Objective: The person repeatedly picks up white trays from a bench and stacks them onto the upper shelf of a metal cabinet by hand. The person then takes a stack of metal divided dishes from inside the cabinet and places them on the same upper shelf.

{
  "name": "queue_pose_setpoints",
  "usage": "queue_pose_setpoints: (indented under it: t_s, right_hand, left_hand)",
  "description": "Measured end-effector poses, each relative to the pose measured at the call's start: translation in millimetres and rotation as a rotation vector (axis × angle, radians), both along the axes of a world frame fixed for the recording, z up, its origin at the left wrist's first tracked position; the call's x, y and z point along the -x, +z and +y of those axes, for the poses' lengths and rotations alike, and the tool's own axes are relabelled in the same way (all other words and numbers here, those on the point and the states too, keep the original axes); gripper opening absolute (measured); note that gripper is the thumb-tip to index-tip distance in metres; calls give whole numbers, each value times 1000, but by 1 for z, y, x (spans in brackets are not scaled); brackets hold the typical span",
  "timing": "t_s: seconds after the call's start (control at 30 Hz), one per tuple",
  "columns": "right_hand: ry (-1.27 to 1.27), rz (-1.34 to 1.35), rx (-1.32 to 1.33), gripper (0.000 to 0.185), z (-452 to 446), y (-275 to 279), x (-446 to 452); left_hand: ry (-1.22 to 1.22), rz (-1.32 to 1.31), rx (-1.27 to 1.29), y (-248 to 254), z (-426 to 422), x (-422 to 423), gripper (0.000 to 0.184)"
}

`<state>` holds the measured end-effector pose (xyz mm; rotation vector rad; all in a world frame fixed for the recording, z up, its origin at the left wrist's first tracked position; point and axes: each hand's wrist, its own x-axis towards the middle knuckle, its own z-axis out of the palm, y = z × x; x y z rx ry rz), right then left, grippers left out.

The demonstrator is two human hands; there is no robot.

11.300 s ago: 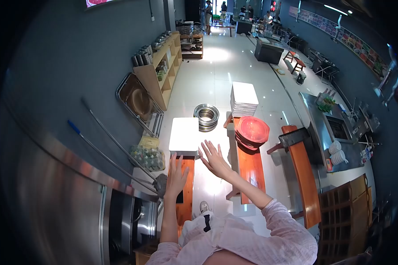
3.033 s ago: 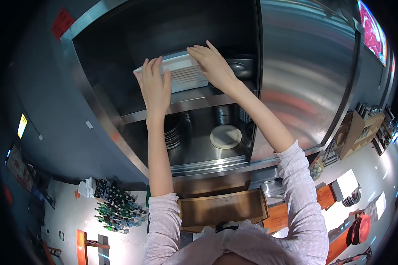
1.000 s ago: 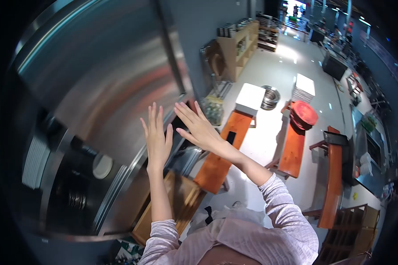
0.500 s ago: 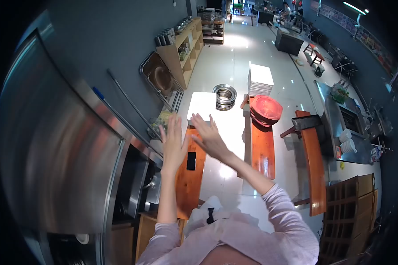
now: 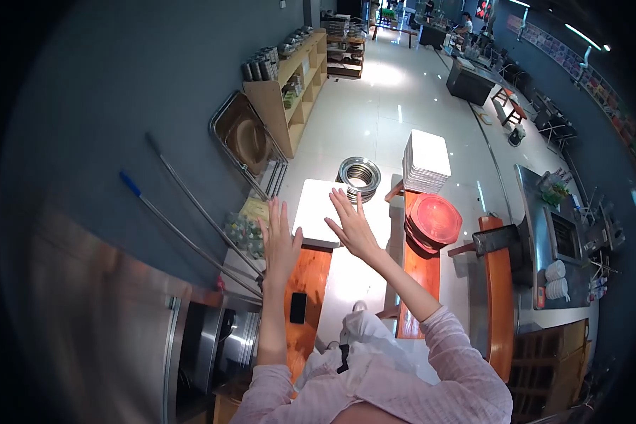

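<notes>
1. My left hand (image 5: 281, 247) is raised, its fingers extended and its thumb spread apart.
2. My right hand (image 5: 353, 230) is likewise spread, overlapping the right edge of the white rectangular item (image 5: 312, 212) in view; I cannot tell whether it makes contact.
3. The white rectangular item sits at the far end of the wooden bench (image 5: 316, 272).
4. The black phone (image 5: 298, 308) lies on that bench, beside my left forearm.
5. The metal rings (image 5: 344, 173) are stacked beyond my right hand.
</notes>
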<state>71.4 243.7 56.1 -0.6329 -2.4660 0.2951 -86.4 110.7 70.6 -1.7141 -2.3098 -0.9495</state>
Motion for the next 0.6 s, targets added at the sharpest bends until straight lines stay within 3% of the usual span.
queue_pose_setpoints:
  t_s: [0.33, 0.6]
  right_hand:
    - [125, -35, 162, 60, 166, -56, 41]
    - [233, -85, 334, 58, 255, -119, 63]
  left_hand:
    - [54, -65, 65, -56, 168, 14, 60]
    - [169, -241, 145, -119, 234, 22, 60]
